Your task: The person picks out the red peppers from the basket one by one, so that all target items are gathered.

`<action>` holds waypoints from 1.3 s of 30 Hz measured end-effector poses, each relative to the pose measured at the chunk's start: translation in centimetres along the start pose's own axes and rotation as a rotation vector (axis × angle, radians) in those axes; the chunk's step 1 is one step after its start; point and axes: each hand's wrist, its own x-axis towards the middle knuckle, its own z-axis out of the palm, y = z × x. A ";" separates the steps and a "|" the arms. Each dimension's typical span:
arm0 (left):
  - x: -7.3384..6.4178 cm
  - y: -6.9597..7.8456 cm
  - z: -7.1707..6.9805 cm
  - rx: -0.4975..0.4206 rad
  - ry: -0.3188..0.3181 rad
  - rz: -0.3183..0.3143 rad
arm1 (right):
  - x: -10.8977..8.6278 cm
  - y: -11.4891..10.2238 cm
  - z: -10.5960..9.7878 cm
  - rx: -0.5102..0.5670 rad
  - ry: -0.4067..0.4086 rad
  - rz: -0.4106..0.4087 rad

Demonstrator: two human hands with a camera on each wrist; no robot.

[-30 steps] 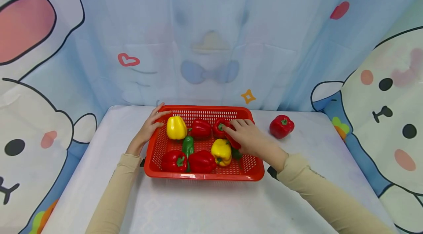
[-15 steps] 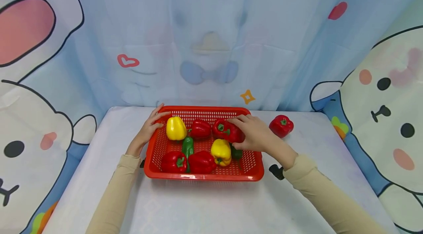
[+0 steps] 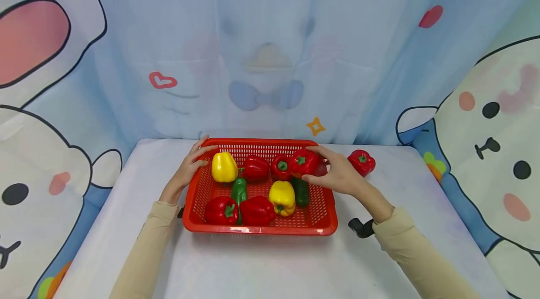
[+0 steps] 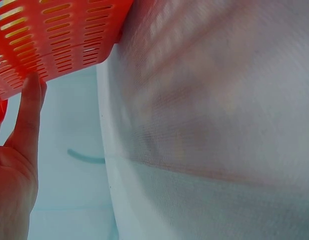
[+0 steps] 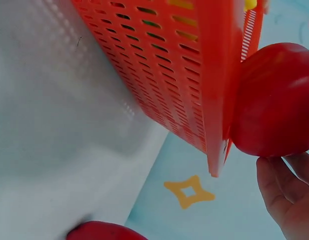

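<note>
Between the thumb and fingers of my right hand (image 3: 342, 176) is a red bell pepper (image 3: 304, 163), at the right end of the red plastic basket (image 3: 260, 229). In the right wrist view, this pepper (image 5: 277, 102) is above the basket's rim, with fingertips against its side. My left hand (image 3: 184, 171) grips the basket's far left corner, a finger along the outside wall in the left wrist view. Inside lie a yellow bell pepper (image 3: 224, 167) at the left, another yellow one (image 3: 281, 198), several red bell peppers (image 3: 257, 211), and green vegetables (image 3: 301, 191).
A loose red bell pepper (image 3: 362, 162) sits on the white-covered table (image 3: 261, 266) to the right of the basket, behind my right hand. A light blue curtain (image 3: 270, 46) with cartoon prints hangs along the table's back edge.
My right hand has lifted the red bell pepper from among the others and moved it right, uncovering the dark green vegetable. The left hand stays on the basket.
</note>
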 end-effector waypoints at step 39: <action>0.1 0.0 0.1 -0.018 -0.005 -0.005 | -4.7 5.5 -6.0 0.078 0.419 0.220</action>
